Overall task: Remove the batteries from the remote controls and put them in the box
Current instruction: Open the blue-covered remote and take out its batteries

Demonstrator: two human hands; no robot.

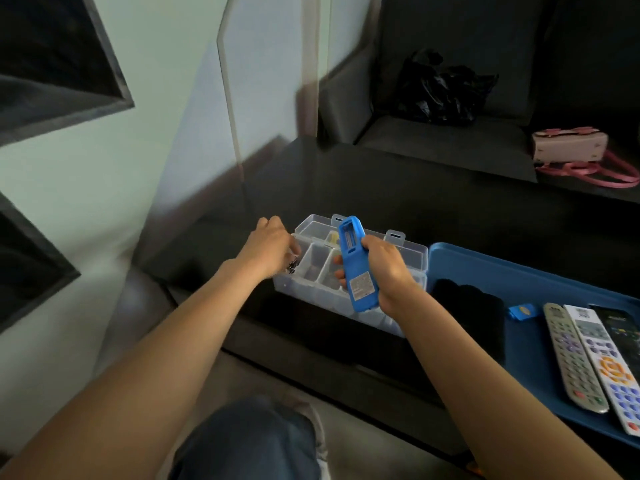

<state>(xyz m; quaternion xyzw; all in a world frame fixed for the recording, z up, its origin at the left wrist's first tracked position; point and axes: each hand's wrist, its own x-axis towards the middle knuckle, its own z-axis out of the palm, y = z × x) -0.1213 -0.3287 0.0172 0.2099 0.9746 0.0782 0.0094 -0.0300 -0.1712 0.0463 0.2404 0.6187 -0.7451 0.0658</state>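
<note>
Knee: the person's denim-clad knee (249, 441) sat lowest in the view, closest of all.

Waiting remotes: a grey remote (571, 355), a white remote (604, 365) and a dark remote (620, 327) lay side by side, button faces up, on the blue tray (485, 265). Their backs were hidden, so whether they still held batteries could not be told.

Loose cover: a small blue cover (522, 311) lay on the tray just beside the grey remote; it was judged to be the battery door of the remote in hand.

Right hand: the right hand (384, 271) was clenched around the lower half of the blue remote (356, 265), holding it back-side up and tilted over the box. Its battery bay (349, 239) stood open and looked empty.

Left hand: the left hand (273, 245) hung over the left end compartment of the clear box (412, 258), fingers curled downward and blurred. Something small and dark showed under the fingertips, too blurred to name. Whether the hand was pinching a battery or had let go could not be told.

Box: it stood on the dark table (381, 188), lid open, touching the tray's left edge. Something yellowish lay in a far compartment.

Progress: the blue remote seemed emptied, its cells at or in the box. By that judgement three remotes were left.

Far side: a black bag (440, 88) and a pink handbag (571, 150) rested on the seat behind.
</note>
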